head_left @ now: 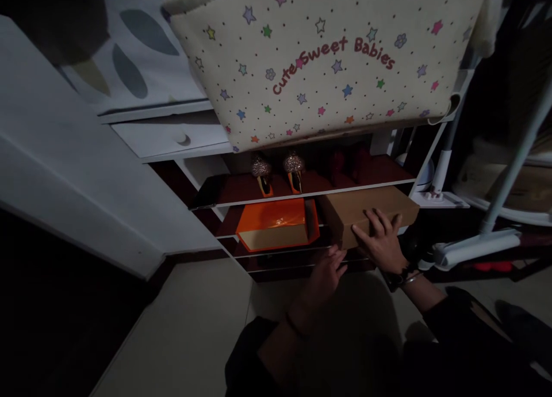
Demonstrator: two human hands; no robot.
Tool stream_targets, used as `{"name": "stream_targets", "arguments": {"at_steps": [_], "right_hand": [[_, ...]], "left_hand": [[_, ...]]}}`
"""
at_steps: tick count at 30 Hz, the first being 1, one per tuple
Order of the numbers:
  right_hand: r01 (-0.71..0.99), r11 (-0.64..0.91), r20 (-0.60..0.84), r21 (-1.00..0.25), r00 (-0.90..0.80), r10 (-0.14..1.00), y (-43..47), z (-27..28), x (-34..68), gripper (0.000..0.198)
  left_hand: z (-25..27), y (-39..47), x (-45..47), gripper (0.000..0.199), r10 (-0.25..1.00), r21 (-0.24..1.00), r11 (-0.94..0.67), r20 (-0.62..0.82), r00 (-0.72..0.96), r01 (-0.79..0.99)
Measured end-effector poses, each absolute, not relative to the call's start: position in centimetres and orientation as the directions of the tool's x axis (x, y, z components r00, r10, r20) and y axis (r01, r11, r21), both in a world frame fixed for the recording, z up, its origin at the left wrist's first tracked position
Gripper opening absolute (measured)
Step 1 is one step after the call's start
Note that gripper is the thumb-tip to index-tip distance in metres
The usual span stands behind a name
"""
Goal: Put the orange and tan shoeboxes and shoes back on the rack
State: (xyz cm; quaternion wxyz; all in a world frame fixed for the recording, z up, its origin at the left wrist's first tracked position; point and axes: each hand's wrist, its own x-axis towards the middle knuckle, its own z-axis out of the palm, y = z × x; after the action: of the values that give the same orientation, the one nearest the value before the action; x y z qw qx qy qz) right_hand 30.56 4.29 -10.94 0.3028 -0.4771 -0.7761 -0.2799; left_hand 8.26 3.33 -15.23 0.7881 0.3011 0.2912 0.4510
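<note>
Right hand [383, 246] spread wide, pressed over the near edge of the brown cardboard box [366, 210]. Left hand [326, 275] half-open, empty, just beside the box's lower left corner; contact unclear. Box juts out below the upper shelf [235, 191], right of the orange box [271, 216].

The shelves [235, 191] carry glittery shoes [294, 164] (red shoes [337, 164] too, apparently), an orange box [272, 217] and a brown box [351, 210].

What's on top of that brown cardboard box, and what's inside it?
The person's right hand rests on top of the brown cardboard box, hiding part of its near edge. Any contents cannot be seen: the cardboard covers them.
</note>
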Motion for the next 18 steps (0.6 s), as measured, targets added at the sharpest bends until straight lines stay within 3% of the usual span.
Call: {"name": "stream_targets", "arguments": {"at_steps": [7,12,18], "right_hand": [[0.881,0.445,0.726,0.158,-0.409,0.552,-0.8,-9.1,30.9,0.087],[0.869,0.48,0.705,0.123,-0.417,0.574,-7.6,-8.4,32.0,0.098],[0.833,0.55,0.752,0.065,-0.404,0.522,-12.5,-7.3,33.8,0.1]], "left_hand": [[-12.7,3.4,6.9,0.028,0.869,0.607,0.493,-0.312,0.385,-0.623],[-12.0,4.0,4.6,0.027,0.926,0.635,0.377,-0.279,0.254,-0.674],[-12.0,3.4,4.5,0.029,0.961,0.699,0.272,-0.237,0.145,-0.661]]}}
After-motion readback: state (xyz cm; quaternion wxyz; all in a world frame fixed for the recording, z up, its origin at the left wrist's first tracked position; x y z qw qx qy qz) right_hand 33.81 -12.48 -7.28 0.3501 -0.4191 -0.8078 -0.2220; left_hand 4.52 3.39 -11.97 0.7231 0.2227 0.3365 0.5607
